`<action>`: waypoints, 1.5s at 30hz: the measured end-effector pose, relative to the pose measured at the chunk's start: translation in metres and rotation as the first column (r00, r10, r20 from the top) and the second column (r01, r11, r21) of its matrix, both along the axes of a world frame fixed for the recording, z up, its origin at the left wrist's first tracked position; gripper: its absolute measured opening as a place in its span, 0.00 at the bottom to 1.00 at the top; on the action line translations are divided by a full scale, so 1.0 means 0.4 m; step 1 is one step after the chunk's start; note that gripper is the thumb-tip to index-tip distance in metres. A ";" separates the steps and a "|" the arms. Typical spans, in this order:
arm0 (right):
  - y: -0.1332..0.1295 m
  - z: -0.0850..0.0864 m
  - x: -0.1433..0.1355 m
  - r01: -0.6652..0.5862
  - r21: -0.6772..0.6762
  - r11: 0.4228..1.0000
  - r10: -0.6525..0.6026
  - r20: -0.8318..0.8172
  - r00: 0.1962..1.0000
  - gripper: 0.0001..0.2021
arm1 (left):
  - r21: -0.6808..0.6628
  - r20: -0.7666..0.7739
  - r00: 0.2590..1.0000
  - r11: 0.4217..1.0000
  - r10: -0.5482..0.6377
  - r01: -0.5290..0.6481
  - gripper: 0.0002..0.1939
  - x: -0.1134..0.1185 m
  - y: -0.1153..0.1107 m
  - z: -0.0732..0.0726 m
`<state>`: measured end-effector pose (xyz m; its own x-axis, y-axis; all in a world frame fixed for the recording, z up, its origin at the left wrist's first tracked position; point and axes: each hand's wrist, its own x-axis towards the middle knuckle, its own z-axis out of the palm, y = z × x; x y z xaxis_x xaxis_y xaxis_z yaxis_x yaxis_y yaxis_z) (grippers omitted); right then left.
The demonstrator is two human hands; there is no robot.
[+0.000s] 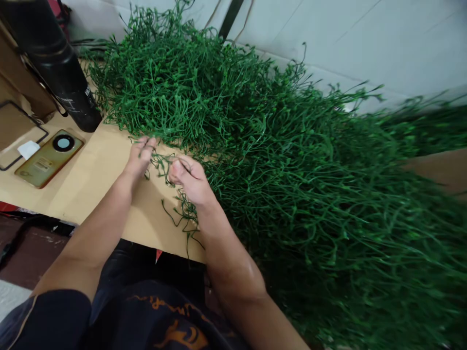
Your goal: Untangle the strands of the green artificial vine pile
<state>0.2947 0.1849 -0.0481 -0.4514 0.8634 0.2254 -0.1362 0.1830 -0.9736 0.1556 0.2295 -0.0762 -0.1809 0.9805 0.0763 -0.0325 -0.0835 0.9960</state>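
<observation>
Thin green plastic-looking stems (175, 97) form a large heap along the back and the right of the tan tabletop (98, 170). At the heap's front edge is my left hand (141, 154), its fingers bent around some thin stems. Just right of it, my right hand (186, 176) is closed, thumb against curled fingers, with green stems coming out on its left side. A few loose stems (160, 165) lie between the two hands. More strands (186, 223) spread on the board beside my right forearm, some hanging over the front edge.
At the left lie a gold phone (49, 158), face down, and a white scrap (28, 149) by a dark wire frame (45, 130). A black bottle (69, 82) stands behind them, near a cardboard box (25, 73). A pale wall (328, 39) rises behind the heap.
</observation>
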 end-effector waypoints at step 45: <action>0.021 -0.027 -0.001 0.278 0.075 0.958 -0.286 0.357 0.889 0.14 | -0.065 0.029 0.975 0.973 -0.221 0.223 0.12 0.001 -0.016 0.028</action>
<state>0.2943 0.1933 -0.0588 -0.2431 0.9633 0.1139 0.2832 0.1828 -0.9415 0.1561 0.2233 -0.0649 0.0409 0.9991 0.0067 -0.0636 -0.0041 0.9980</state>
